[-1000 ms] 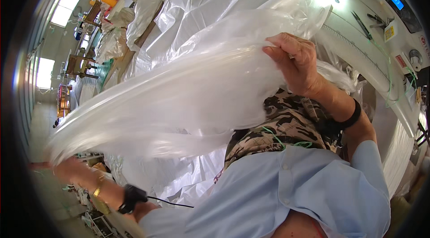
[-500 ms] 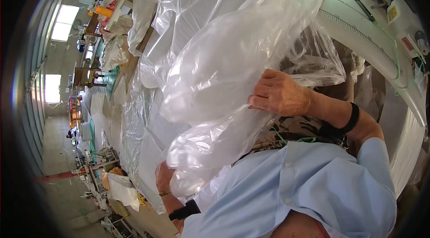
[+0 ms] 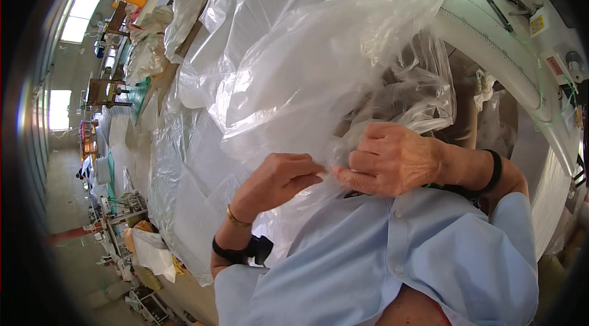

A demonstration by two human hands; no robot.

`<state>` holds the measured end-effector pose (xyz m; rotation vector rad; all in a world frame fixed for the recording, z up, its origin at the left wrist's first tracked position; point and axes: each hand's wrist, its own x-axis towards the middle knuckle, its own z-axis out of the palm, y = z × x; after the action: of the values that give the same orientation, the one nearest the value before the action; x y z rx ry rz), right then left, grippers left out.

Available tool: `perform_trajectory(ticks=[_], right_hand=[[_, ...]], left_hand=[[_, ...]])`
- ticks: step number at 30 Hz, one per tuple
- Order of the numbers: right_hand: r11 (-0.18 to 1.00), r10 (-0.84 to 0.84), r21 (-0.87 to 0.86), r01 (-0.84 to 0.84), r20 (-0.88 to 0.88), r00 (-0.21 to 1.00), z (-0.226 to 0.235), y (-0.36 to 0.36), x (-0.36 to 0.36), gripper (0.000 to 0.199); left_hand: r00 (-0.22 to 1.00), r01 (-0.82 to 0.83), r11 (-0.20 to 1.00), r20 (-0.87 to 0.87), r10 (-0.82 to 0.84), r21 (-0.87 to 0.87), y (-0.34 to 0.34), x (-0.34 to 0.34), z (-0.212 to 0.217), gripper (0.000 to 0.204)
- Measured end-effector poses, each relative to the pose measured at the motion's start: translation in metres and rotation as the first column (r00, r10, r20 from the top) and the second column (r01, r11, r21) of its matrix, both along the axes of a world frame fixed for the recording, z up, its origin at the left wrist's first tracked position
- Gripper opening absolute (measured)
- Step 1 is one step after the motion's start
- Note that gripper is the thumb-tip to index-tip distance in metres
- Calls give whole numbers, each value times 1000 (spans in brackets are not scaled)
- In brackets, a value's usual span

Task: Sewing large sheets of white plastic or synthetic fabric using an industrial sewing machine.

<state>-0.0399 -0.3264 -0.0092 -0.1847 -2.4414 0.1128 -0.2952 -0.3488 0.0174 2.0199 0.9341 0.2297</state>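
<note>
Right grip (image 3: 392, 159) pinching clear plastic sheet (image 3: 294, 87), bulk spread ahead and left of it; left grip (image 3: 279, 179) just beside, fingers bent inward (blurred tips, can't tell if gripping film); white table (image 3: 472, 10) ahead-right of right grip, dark tweezers (image 3: 498, 12) on top

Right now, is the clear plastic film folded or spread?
Spread loosely, not neatly folded: the clear plastic film extends wide, with loose wrinkles.

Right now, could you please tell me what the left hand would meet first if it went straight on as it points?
Most likely the right hand, just ahead of the left hand, though loose plastic sheeting might come first; depth is unclear there.
</note>
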Motion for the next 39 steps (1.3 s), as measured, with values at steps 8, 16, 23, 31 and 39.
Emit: perform_trajectory(ticks=[8, 16, 23, 31, 39], right_hand=[[989, -121, -94, 112, -93, 988, 3, -1, 19, 23], [994, -29, 89, 58, -294, 955, 13, 0, 9, 22], [981, -112, 117, 154, -306, 946, 15, 6, 31, 25], [973, -225, -48, 225, 4, 974, -8, 3, 73, 23], [894, -436, -45, 447, 147, 888, -44, 15, 146, 19]], left_hand=[[908, -419, 895, 56, 415, 151, -7, -28, 16, 10], [999, -36, 998, 15, 36, 46, 4, 1, -15, 8], [706, -705, 668, 158, 690, 236, 4, -120, 9, 4], [334, -908, 168, 420, 844, 385, -9, -338, 38, 16], [198, -684, -185, 424, 884, 705, -17, -472, 114, 32]])
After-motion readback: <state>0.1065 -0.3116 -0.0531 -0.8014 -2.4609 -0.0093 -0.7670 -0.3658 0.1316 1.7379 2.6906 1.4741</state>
